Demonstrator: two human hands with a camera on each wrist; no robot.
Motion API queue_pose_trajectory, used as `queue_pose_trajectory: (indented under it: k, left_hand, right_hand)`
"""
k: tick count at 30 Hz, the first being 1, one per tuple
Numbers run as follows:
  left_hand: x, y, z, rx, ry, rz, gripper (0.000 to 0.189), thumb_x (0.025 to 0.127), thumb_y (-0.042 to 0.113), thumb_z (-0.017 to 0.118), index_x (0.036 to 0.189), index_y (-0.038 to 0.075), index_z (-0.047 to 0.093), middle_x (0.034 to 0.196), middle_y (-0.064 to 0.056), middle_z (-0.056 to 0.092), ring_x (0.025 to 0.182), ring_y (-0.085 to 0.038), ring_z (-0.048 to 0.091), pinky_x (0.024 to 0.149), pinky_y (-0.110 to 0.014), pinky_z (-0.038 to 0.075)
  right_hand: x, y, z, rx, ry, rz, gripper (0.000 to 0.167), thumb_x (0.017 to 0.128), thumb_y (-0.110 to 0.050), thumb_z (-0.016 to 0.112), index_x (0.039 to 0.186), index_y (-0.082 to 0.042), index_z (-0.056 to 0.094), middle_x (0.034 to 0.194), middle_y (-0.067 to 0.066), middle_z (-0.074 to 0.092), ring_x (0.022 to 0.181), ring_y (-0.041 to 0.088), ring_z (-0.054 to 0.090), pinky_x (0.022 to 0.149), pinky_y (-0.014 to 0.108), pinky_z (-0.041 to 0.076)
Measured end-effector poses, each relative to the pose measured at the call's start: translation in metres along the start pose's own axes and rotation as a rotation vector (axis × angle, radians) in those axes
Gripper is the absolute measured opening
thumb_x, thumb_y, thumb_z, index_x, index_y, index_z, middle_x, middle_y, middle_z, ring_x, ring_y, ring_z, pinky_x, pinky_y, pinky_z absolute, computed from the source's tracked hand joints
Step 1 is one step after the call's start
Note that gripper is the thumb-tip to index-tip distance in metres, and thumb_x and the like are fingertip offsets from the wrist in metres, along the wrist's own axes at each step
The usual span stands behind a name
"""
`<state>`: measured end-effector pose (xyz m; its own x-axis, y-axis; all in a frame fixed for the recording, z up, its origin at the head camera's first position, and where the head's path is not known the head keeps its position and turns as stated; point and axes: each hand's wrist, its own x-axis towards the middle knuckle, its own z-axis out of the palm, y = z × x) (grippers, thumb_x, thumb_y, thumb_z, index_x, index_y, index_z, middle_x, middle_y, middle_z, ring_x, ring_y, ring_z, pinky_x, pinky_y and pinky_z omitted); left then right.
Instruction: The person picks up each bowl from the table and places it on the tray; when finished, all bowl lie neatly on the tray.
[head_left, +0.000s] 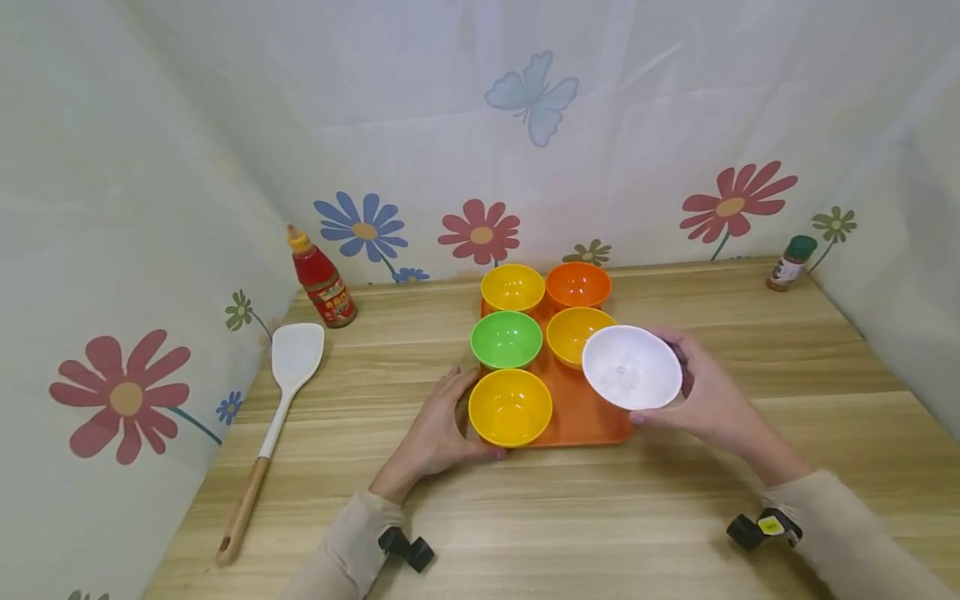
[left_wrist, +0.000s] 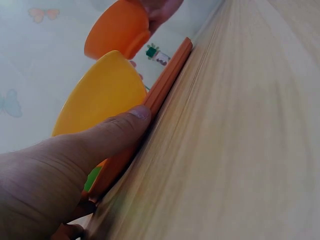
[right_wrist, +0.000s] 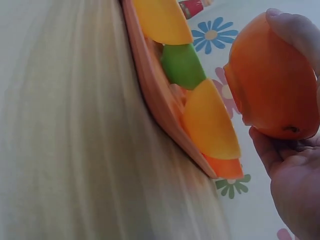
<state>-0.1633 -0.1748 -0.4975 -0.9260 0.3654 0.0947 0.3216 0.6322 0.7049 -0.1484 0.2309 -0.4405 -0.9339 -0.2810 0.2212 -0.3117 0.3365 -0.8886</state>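
Note:
My right hand (head_left: 708,387) holds a bowl (head_left: 632,367) by its right side, raised over the front right of an orange tray (head_left: 581,417). This bowl is white inside, and its outside (right_wrist: 272,75) looks orange in the right wrist view. At the tray's front left corner my left hand (head_left: 435,429) grips the edge, thumb along the front and fingers by the left side. Beside it sits a yellow bowl (head_left: 510,408) on the tray. Behind that stand a green bowl (head_left: 506,340), another yellow bowl (head_left: 512,288), an orange bowl (head_left: 578,285) and an amber bowl (head_left: 573,335).
A red sauce bottle (head_left: 324,283) stands at the back left. In front of it lies a white spatula (head_left: 296,354) with a wooden handle. A small green-capped jar (head_left: 791,265) is at the back right. Flowered cloth (head_left: 420,150) walls the wooden table (head_left: 570,517).

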Motion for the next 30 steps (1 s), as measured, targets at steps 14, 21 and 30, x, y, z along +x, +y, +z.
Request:
queue_pose_trajectory:
  k: [14,21,30]
  left_hand:
    - [0.000,-0.002,0.001,0.002,-0.004,0.005,0.133,0.065,0.055,0.107,0.172,0.013,0.040,0.177,-0.007,0.041,0.171,-0.039,0.018,0.138,-0.064,0.014]
    - [0.000,0.000,0.000,0.007,-0.006,-0.002,0.132,0.067,0.055,0.107,0.173,0.016,0.040,0.178,-0.004,0.041,0.172,-0.038,0.017,0.137,-0.065,0.015]
    - [0.000,-0.002,0.000,0.008,0.006,0.006,0.132,0.066,0.054,0.107,0.173,0.016,0.040,0.178,-0.005,0.041,0.171,-0.039,0.018,0.137,-0.066,0.016]
  right_hand:
    - [-0.010,0.018,0.022,-0.076,-0.092,0.077,0.111,0.074,-0.032,0.108,0.162,-0.017,0.042,0.159,0.007,0.053,0.142,0.033,0.056,0.108,0.009,0.044]
    - [-0.010,0.017,0.027,-0.159,-0.104,0.085,0.108,0.077,-0.040,0.105,0.163,-0.019,0.043,0.158,0.005,0.057,0.140,0.030,0.059,0.111,0.019,0.045]
    - [-0.008,0.021,0.030,-0.144,-0.120,0.088,0.110,0.076,-0.039,0.105,0.164,-0.018,0.042,0.160,0.006,0.055,0.143,0.031,0.057,0.121,0.051,0.050]
